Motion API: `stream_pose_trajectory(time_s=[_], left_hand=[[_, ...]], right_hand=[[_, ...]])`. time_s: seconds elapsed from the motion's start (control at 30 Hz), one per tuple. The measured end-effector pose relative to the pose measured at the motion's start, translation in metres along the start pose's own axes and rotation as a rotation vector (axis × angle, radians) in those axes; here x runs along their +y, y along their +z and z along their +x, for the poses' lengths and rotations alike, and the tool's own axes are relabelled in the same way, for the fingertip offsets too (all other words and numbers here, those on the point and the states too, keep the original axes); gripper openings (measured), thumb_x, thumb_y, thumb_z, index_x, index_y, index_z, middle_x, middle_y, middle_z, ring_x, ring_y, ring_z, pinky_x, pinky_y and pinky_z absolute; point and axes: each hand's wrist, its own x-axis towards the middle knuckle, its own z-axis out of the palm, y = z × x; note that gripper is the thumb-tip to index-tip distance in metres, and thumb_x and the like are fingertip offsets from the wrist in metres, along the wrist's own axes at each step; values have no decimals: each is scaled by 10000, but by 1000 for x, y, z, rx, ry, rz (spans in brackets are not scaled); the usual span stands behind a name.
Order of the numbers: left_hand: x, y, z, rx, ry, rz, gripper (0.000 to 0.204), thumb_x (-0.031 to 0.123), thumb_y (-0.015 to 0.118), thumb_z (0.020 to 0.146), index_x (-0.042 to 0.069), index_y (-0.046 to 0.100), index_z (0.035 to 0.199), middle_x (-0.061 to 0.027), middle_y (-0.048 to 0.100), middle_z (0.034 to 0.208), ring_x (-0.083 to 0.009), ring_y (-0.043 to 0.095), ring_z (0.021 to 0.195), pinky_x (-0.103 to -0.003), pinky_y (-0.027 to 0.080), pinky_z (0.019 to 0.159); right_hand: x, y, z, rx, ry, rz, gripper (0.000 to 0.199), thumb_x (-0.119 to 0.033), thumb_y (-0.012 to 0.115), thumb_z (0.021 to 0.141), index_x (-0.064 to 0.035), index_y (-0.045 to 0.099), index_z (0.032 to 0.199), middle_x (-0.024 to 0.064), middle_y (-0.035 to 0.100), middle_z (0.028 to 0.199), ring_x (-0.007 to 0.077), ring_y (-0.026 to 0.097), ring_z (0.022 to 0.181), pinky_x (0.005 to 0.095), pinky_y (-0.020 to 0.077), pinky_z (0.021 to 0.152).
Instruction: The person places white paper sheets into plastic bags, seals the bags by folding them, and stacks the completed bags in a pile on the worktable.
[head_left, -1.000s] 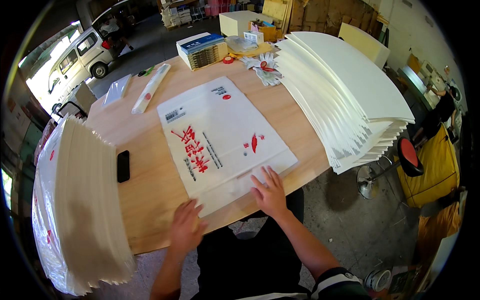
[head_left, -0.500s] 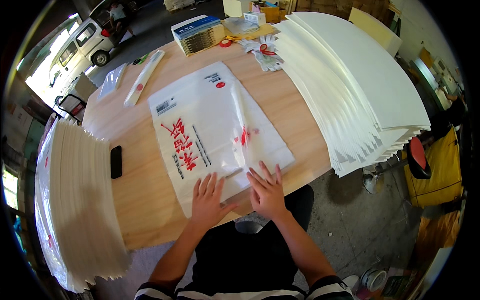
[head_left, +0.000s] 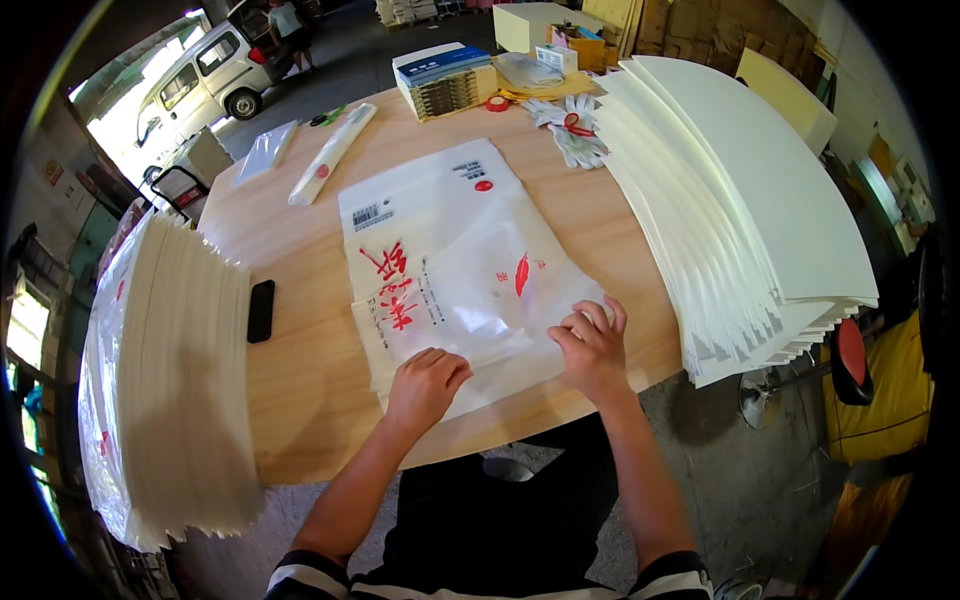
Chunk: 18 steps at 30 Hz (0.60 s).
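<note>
A printed clear plastic bag [head_left: 455, 230] lies flat on the wooden table in front of me, with a white sheet inside it, red and black printing, and a barcode label at its far left. Along its near edge, my left hand [head_left: 428, 385] is closed, the fingers bent onto the film. My right hand [head_left: 592, 350] is at the near right corner, fingers curled and thumb pressed in, gripping the film there. Between the two hands the plastic bulges and shines. Exactly how much film each hand pinches is hidden under the fingers.
A tall stack of white sheets [head_left: 740, 190] fans out on the right; another wrapped stack [head_left: 190, 380] stands at the left. A black phone [head_left: 261, 311] lies beside it. Farther back are a rolled plastic pack [head_left: 333, 155], white gloves [head_left: 572, 125], red tape [head_left: 497, 104] and a box [head_left: 445, 80].
Both hands went from lying flat with fingers spread to curled on the bag's near edge. My right hand moved rightward to the corner, and the film lies smoother. The whole view shifted slightly.
</note>
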Motion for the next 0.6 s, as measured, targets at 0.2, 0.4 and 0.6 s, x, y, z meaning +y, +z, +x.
stream_pose_trajectory(time_s=[0.2, 0.4, 0.6], left_hand=[[0, -9, 4, -259, -283, -183, 204, 192, 806, 760, 20, 707, 808, -85, 676, 752, -221, 642, 647, -334, 515, 630], [5, -18, 23, -375, -427, -395, 237, 195, 813, 766, -4, 685, 783, -85, 694, 749, -156, 645, 657, -303, 508, 638], [-11, -32, 28, -344, -503, -630, 144, 104, 752, 830, 3, 651, 808, -60, 690, 751, -117, 640, 699, -285, 503, 632]], right_hand=[[-30, -24, -6, 223, 264, 142, 99, -46, 705, 770, -64, 644, 846, 77, 598, 915, 290, 575, 922, 437, 430, 840], [-114, 19, -44, -112, 1178, 1238, 262, -251, 691, 919, -11, 672, 1021, 16, 618, 743, 52, 508, 569, 215, 383, 519], [-100, 59, -11, -36, 1194, 1382, 231, -183, 681, 919, 16, 667, 1036, 14, 611, 736, 80, 514, 553, 235, 359, 482]])
